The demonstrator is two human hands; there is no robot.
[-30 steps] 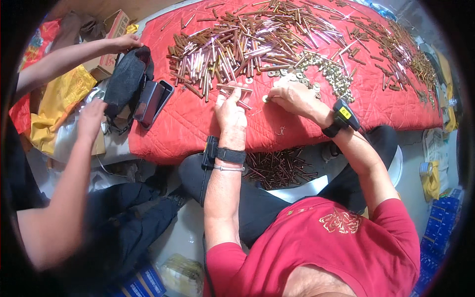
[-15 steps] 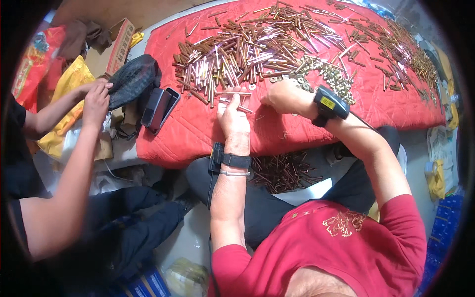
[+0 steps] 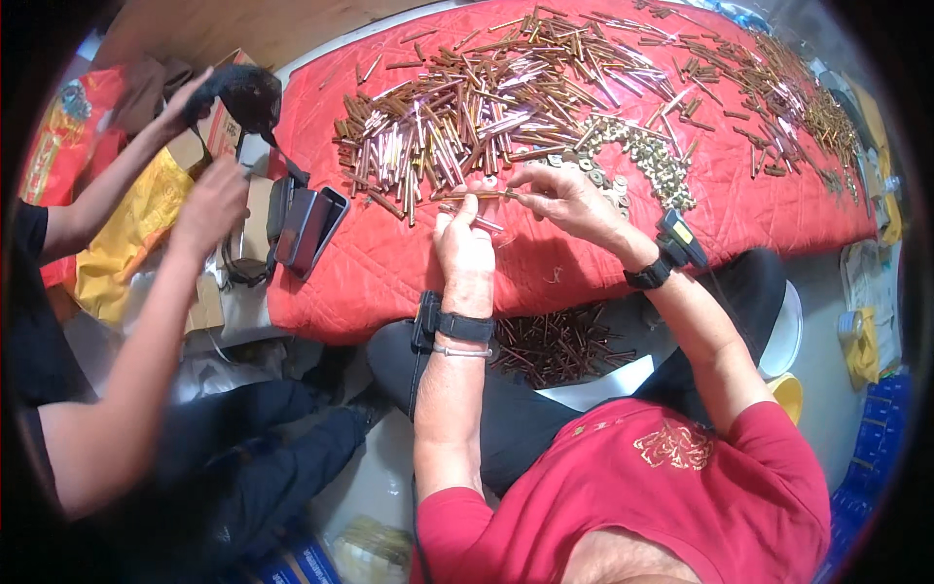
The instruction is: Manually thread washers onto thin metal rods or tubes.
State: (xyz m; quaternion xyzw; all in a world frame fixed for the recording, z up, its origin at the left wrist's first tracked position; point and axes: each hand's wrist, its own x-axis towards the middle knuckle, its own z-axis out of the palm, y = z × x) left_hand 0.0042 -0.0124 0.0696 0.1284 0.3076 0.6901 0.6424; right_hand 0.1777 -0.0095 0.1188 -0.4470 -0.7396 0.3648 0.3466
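My left hand [image 3: 465, 243] is palm up at the near edge of the red quilted cloth [image 3: 370, 277], closed on a thin copper-coloured metal rod [image 3: 475, 196] held crosswise under the thumb. A second, paler rod [image 3: 488, 225] lies across the same fingers. At the right end of the upper rod, the thumb and fingertips of my right hand [image 3: 574, 202] pinch together on a small piece, too small to make out. Just beyond my hands spreads a large heap of similar rods [image 3: 457, 117]. Round washers [image 3: 605, 177] and small brass-coloured nut-like parts [image 3: 647, 156] lie beyond my right hand.
Another heap of dark rods [image 3: 559, 346] lies below the cloth's near edge, between my legs. On the left, a person's hands [image 3: 216, 200] handle a black mesh cap-like item [image 3: 243, 95]. A dark open case [image 3: 309, 229] stands at the cloth's left edge. More thin pieces [image 3: 803, 117] lie far right.
My right hand has moved from beside the washers to the rod's end, fingers now pinched there. My left hand stays nearly in place. The other person's black mesh item has risen.
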